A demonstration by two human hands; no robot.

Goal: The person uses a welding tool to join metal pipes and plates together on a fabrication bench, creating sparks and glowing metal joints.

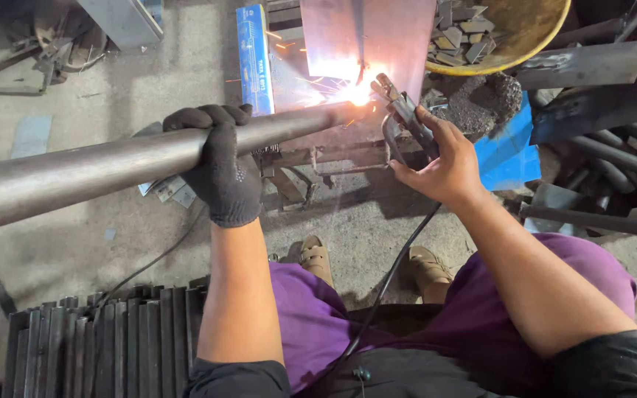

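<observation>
One gloved left hand (221, 173) clamped round one steel pipe (112, 162), one bare right hand (444, 166) gripping one welding holder (407, 114), arc sparking at pipe end.

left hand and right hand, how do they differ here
The left hand wears a dark knit glove; the right hand is bare. The left hand wraps over a long grey metal pipe, while the right hand grips a welding electrode holder with a black cable trailing from it. The right hand sits closer to the bright sparks at the pipe's end. Both are closed around what they hold.
</observation>
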